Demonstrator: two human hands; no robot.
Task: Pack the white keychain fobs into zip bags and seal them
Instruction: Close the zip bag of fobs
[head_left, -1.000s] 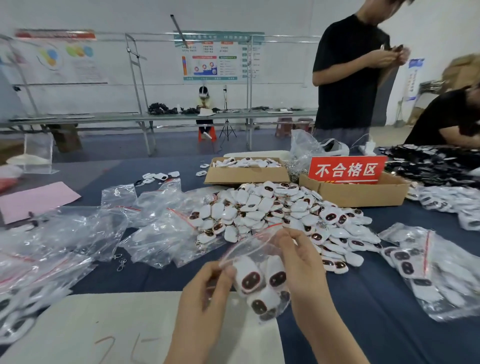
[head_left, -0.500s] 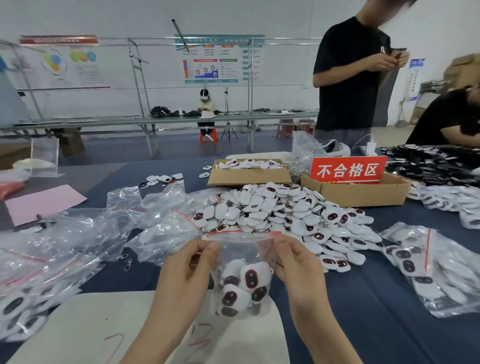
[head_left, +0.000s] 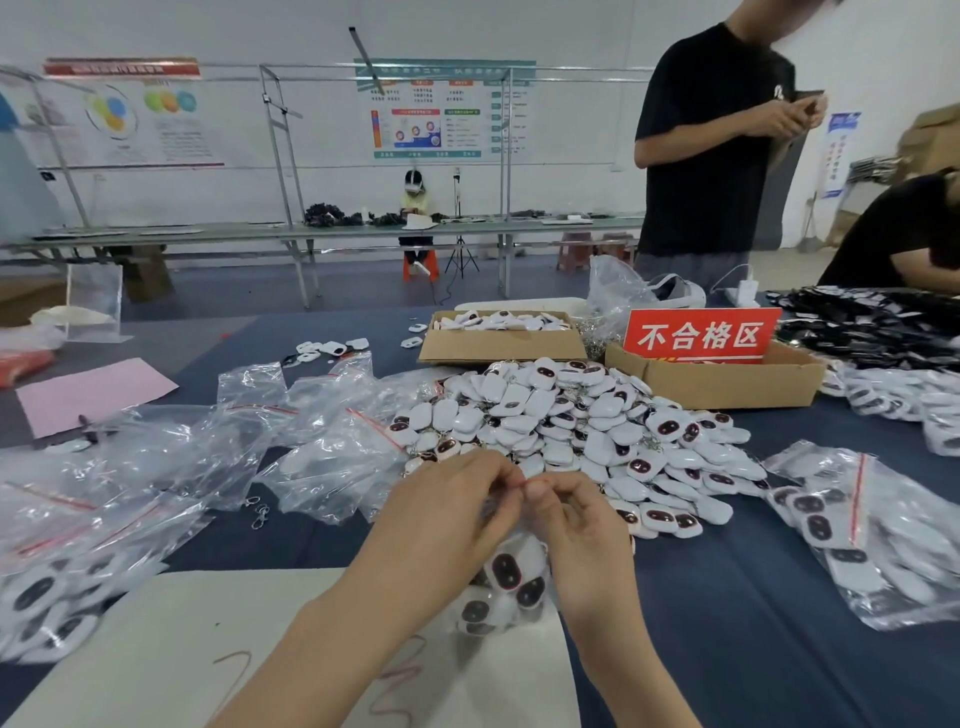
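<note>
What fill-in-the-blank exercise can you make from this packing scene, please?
1. The left hand and the right hand pinch the top of a clear ____ with white fobs inside.
2. The sign at the cardboard box is ____.
3. The sheet of paper at far left is ____.
Missing words: bag; red; pink.

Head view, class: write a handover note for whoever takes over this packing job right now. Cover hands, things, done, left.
Hands: left hand and right hand both pinch the top edge of the zip bag, fingertips meeting at its middle.
The bag is over the white sheet, several fobs inside.
Done: filled bags lie at right and far left.
Left: finish this seal; pack the loose fob pile into the empty bags beside it.
</note>
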